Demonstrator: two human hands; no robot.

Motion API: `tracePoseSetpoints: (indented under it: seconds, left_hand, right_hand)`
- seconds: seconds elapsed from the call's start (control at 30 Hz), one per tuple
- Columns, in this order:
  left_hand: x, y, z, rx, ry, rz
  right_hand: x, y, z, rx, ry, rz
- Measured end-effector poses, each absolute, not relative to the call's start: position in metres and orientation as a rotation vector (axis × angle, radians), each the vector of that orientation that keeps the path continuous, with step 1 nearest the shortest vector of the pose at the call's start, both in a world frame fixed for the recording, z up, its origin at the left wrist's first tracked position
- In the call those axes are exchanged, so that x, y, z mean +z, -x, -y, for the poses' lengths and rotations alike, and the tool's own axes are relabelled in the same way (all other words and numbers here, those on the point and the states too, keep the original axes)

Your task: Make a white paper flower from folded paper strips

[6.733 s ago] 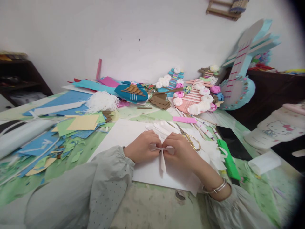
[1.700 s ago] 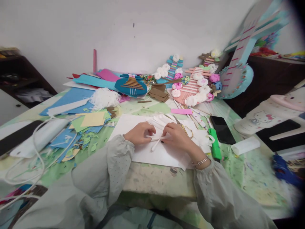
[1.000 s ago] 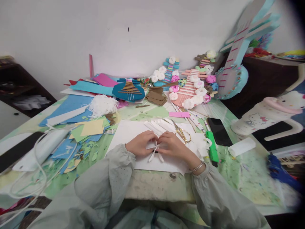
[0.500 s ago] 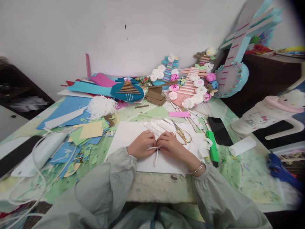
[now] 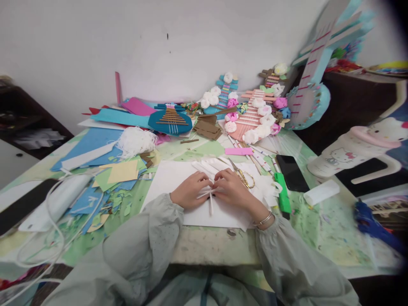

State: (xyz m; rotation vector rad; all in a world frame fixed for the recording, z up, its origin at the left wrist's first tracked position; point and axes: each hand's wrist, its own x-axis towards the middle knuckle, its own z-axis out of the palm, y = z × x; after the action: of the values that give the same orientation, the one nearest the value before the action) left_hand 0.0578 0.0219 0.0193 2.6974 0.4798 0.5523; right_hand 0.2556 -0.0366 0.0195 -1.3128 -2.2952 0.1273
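Observation:
My left hand (image 5: 192, 191) and my right hand (image 5: 231, 190) meet over a white paper sheet (image 5: 164, 180), fingertips nearly touching. Both pinch a narrow white paper strip (image 5: 211, 207), one end of which hangs down toward me between them. Its middle is partly hidden by my fingers. Just behind the hands lie more white paper strips (image 5: 205, 167). Gold-handled scissors (image 5: 247, 179) rest by the right hand's knuckles, and crumpled white paper (image 5: 269, 191) sits to the right.
Blue, green and yellow paper scraps (image 5: 124, 173) and a white thread bundle (image 5: 137, 142) lie left. Paper guitars (image 5: 170, 121) stand along the wall. At right are a green glue gun-like tool (image 5: 282, 193), a phone (image 5: 292, 173), a tumbler (image 5: 339, 155) and a white roll (image 5: 321, 192).
The fingers of both hands have shifted slightly around the strip, and the right fingers are more arched. The strip's hanging end has moved a little up and right.

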Motion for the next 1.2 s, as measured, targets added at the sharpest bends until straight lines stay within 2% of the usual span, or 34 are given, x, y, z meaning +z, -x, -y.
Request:
tracePoseSetpoints:
  seconds: [0.2, 0.53, 0.63, 0.93, 1.2]
  left_hand:
    - [0.017, -0.057, -0.023, 0.606, -2.705, -0.505]
    - [0.018, -0.056, -0.021, 0.687, -2.751, -0.445]
    - [0.013, -0.059, -0.019, 0.702, -2.749, -0.420]
    - [0.005, -0.064, -0.005, 0.687, -2.598, -0.588]
    - [0.005, -0.063, -0.004, 0.642, -2.588, -0.607]
  right_hand:
    - [0.033, -0.257, 0.036, 0.110, 1.155, 2.079]
    - [0.116, -0.288, 0.104, -0.036, 1.219, 1.797]
    - [0.106, -0.291, 0.104, 0.016, 1.294, 1.769]
    - [0.029, -0.266, 0.053, 0.169, 1.256, 1.855]
    - [0.011, -0.258, 0.056, 0.146, 1.223, 1.930]
